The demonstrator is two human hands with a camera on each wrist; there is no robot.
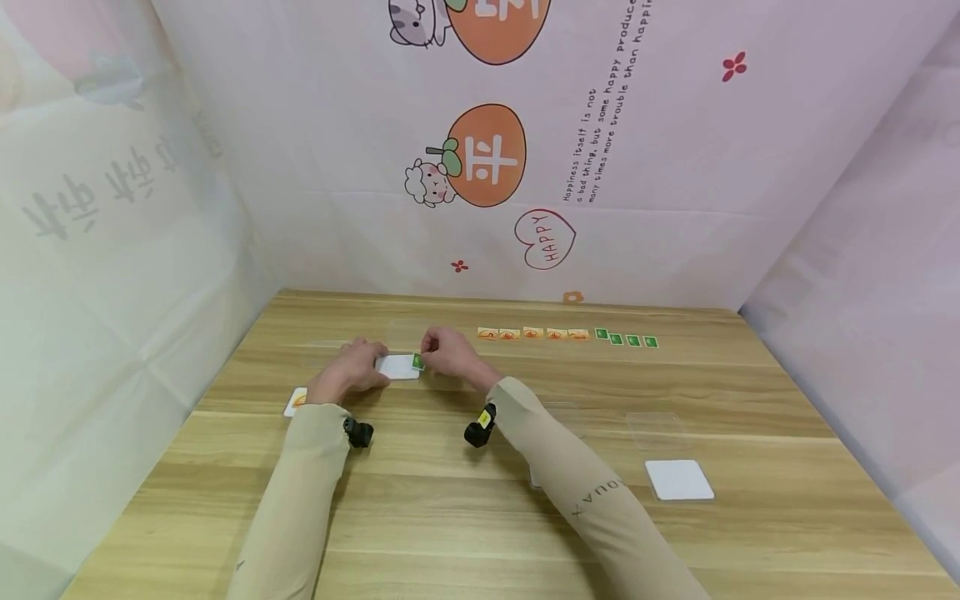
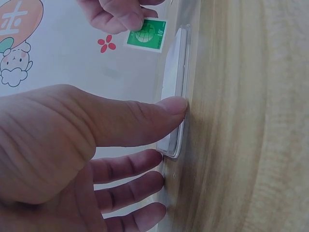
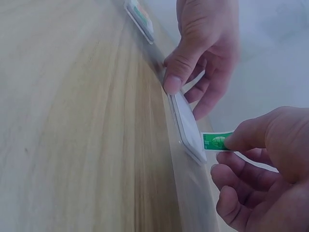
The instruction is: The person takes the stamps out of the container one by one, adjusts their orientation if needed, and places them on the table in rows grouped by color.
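My right hand (image 1: 450, 353) pinches a small green postage stamp (image 2: 147, 35) between thumb and finger. The stamp hangs at the right end of a white card (image 1: 397, 367) that lies on a clear plastic piece. Whether stamp and card touch, I cannot tell. At the card's left end, my left hand (image 1: 354, 367) grips its edges, thumb (image 2: 171, 105) on the near side and fingers toward the far side. Partly behind the left wrist lies another white card (image 1: 293, 403) bearing an orange stamp (image 1: 300, 400).
Several orange stamps (image 1: 532, 332) and several green stamps (image 1: 633, 341) lie in a row toward the back of the wooden table (image 1: 420, 517). Another white card (image 1: 679, 480) lies at the right, near a clear plastic piece (image 1: 657, 430). A printed cloth (image 1: 337, 167) hangs behind the table.
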